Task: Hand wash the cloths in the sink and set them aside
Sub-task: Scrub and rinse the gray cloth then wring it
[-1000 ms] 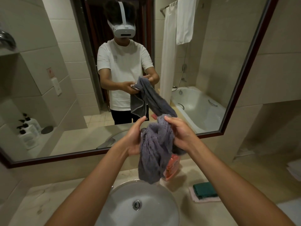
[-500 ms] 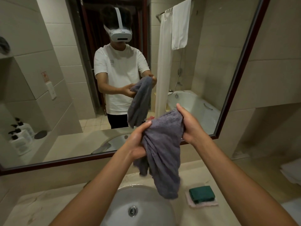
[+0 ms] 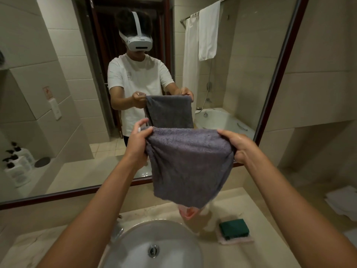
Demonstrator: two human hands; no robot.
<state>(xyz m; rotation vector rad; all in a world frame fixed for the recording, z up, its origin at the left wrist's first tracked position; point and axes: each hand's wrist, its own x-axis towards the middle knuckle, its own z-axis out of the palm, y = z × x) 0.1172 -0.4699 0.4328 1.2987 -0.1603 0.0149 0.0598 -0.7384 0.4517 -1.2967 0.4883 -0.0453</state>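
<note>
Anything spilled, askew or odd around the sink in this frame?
Nothing stands out. The left hand and right hand hold the grey cloth spread above the sink. A green cloth lies folded on a pale one on the counter.

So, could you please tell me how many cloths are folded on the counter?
2: a green cloth atop a pink cloth, right of the sink. The grey cloth may hide others.
</note>
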